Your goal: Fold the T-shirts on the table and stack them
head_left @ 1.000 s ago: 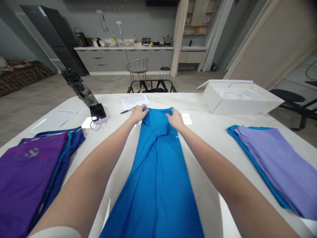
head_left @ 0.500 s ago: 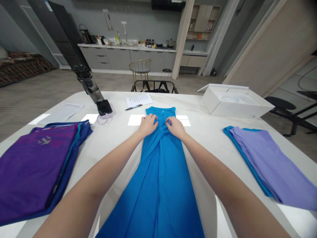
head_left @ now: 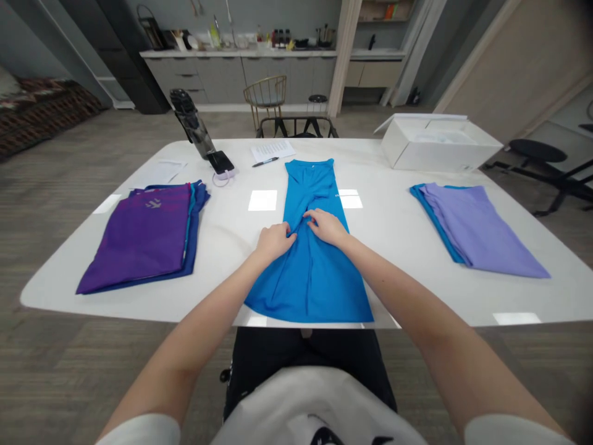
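Observation:
A bright blue garment [head_left: 319, 278] lies lengthwise on the white table [head_left: 393, 296], narrow band at the far end and wider towards me. Creases run down its middle, and a small pale logo shows near its right edge. My left hand [head_left: 275, 241] rests on the garment's left side, finger and thumb closed on the cloth. Just to the right and slightly farther off, my right hand [head_left: 328, 226] pinches a fold near the centre. Both hands are about halfway along the garment, a small gap between them.
Folded purple and navy clothes [head_left: 143, 241] lie at left; folded lilac and blue clothes [head_left: 482, 228] lie at right. A white box [head_left: 440, 145] stands at back right. Towards the back are a phone [head_left: 221, 162], a bottle [head_left: 197, 130], a pen [head_left: 265, 162] and printed paper [head_left: 273, 149].
My hands have moved down the blue garment from near its far band towards its middle. The view has tilted down, bringing the table's near edge and my lap into sight.

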The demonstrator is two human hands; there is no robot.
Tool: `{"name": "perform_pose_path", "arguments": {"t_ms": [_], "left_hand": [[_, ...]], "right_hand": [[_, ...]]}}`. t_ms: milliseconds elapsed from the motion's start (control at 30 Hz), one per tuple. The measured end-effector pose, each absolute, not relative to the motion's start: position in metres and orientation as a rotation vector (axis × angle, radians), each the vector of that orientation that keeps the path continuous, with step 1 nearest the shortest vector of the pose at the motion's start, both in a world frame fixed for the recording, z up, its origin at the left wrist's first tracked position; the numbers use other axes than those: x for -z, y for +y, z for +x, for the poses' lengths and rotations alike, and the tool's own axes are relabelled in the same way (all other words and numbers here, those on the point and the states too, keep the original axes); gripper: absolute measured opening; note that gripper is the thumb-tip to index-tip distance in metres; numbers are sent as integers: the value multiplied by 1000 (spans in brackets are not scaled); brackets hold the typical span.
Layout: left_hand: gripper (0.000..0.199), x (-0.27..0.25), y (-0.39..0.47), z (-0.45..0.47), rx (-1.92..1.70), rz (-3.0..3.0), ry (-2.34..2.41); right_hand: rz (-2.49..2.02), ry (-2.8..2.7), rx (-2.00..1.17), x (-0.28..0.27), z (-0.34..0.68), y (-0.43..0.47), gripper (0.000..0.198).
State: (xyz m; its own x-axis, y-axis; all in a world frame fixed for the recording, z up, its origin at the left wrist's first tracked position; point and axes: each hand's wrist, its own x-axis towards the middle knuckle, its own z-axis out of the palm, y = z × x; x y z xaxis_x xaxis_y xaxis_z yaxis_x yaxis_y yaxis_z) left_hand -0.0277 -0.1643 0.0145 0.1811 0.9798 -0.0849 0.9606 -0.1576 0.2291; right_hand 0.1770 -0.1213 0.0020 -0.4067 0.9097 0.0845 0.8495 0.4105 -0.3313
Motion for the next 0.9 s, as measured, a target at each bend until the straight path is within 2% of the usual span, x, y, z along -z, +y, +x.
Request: {"name": "perform_pose_path", "arguments": {"t_ms": [233,333,467,733,900], "left_hand": [[29,-16,-210,-28,-147,2228,1942],[27,-15,-224,-23,-204,2274,1947],[29,-24,-247,-23,-107,2258,1998],[27,-50,-305,-22,-42,2304,1993],[21,-51,-333,-8,-176,2439,1876]], "right_hand": [[-1426,-2610,-187,-8,151,-160,45],[-1377,-2684,-116,-12,142,-167,37],[-1441,-2662,-114,-17,149,-172,29],[-1569,-2560,-32,-17,183,-184,30],[-1324,-2725,32,-12,179,-212,31]]}}
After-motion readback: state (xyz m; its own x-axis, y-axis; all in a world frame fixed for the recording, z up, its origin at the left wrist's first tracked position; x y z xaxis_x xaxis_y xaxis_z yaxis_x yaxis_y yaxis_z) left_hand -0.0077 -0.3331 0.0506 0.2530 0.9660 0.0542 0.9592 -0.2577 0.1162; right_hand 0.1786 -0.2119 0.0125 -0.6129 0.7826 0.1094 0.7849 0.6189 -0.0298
